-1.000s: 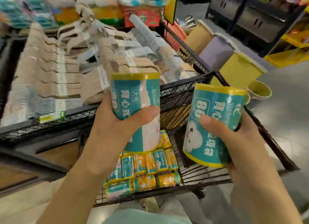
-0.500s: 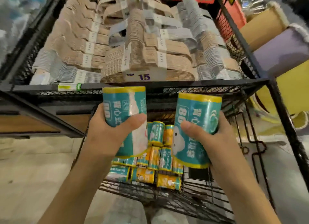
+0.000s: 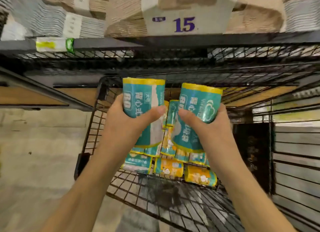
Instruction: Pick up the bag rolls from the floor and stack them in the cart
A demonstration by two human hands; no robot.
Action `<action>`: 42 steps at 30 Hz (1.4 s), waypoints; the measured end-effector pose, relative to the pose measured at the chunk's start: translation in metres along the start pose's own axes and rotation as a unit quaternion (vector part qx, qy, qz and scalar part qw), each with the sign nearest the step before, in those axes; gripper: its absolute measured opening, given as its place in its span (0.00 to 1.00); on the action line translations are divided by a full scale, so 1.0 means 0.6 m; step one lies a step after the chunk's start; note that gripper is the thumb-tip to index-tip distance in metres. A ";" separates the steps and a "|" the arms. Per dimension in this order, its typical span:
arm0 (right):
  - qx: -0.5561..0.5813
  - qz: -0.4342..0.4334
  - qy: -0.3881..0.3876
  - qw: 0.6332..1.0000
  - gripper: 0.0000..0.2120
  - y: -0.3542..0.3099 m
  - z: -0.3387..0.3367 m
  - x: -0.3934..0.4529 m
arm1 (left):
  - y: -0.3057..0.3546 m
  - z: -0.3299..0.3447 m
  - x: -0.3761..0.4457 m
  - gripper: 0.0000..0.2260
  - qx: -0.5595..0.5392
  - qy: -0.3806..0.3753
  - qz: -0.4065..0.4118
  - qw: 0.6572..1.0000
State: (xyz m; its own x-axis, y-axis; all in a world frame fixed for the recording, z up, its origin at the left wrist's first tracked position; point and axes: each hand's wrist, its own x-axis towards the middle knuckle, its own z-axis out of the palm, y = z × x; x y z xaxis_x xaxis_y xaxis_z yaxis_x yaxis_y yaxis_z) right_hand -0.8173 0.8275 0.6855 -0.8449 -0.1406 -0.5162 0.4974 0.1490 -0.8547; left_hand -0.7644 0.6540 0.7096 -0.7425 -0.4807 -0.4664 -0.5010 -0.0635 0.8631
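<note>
1. the left hand [image 3: 124,126] grips a teal roll [image 3: 143,100] with yellow ends; the fingers curl around it and the thumb lies across the front.
2. the right hand [image 3: 207,127] grips a second roll [image 3: 199,107] of the same kind, also with the thumb across the front.
3. both rolls stand nearly upright and close together, side by side, with a narrow gap between them. they are held above the lower wire shelf of the cart [image 3: 173,205].
4. on this shelf, under the hands, lies a pile of rolls [image 3: 169,167], some teal and some yellow. they lie on their sides in rows, touching each other.
5. above, the upper basket [image 3: 173,58] of the cart has a black mesh wall. it holds bundles of brown and grey goods [image 3: 121,15] with paper bands; what they are i cannot tell, the picture is blurred.
6. a white tag [image 3: 183,24] with the number 15 is at the front of one bundle.
7. the floor [image 3: 43,162] at the left is pale and bare.
</note>
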 end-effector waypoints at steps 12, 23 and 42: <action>-0.113 0.021 0.071 0.991 0.28 0.193 0.073 0.180 | -0.200 0.007 0.176 0.25 0.063 -0.003 -0.042 0.997; -0.115 0.040 0.083 0.989 0.26 0.262 0.110 0.243 | -0.240 -0.018 0.218 0.26 0.049 0.010 -0.074 0.996; -0.434 0.010 0.147 0.889 0.50 0.291 0.204 0.324 | -0.246 -0.052 0.246 0.24 0.050 0.006 -0.088 0.995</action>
State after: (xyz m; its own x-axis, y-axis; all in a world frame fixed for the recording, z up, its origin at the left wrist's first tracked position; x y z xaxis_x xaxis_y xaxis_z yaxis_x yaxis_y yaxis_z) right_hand -0.8704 0.7067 0.4291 -0.9159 0.1135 -0.3851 0.2815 0.8655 -0.4144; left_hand -0.7862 0.5652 0.5196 -0.6350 -0.4801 -0.6052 -0.6642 -0.0606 0.7451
